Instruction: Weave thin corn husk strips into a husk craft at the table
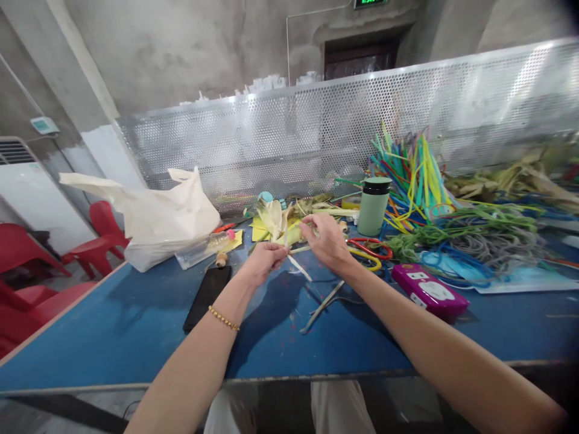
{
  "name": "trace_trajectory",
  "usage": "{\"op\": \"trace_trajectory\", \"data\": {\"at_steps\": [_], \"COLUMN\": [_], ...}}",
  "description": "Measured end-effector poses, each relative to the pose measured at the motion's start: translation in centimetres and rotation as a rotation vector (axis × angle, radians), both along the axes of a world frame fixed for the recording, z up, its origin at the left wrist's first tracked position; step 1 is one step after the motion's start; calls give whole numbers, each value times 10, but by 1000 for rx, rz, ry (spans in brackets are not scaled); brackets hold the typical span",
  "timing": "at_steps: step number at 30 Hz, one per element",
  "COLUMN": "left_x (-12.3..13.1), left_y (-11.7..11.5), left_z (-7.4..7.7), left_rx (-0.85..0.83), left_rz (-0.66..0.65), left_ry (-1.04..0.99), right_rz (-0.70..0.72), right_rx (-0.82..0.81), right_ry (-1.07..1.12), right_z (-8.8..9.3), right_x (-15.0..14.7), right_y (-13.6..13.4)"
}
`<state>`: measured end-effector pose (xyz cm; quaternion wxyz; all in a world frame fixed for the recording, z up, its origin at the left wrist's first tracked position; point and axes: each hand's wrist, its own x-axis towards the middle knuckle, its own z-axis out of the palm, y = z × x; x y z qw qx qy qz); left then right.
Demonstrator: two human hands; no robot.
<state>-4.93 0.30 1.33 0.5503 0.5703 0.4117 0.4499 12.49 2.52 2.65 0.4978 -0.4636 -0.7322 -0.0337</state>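
Note:
My left hand, with a beaded bracelet at its wrist, is closed in a pinch over the blue table. A pale strip of corn husk comes out from under its fingertips. My right hand is just to the right, a little higher, its fingers bent and drawn together; whatever sits between them is hidden. Behind both hands lie whitish-green corn husks on yellow paper. Loose narrow strips rest on the tabletop below my right hand.
A black phone and a white bag are at left. Red-handled scissors, a green tumbler, a purple box and tangled green cords are at right. A perforated metal screen stands behind.

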Motion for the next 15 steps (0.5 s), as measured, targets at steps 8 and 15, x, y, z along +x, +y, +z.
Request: {"op": "trace_trajectory", "data": {"at_steps": [8,15], "left_x": [-1,-6], "left_y": [4,4], "left_z": [-3,0], "left_rx": [38,31], "left_rz": [49,7], "left_ry": [41,107], "right_rz": [313,381], "right_rx": [-314,-368], "right_ry": [-244,-210], "right_z": [-4,-5], "right_x": [-3,-2], "right_y": [-7,-3]}}
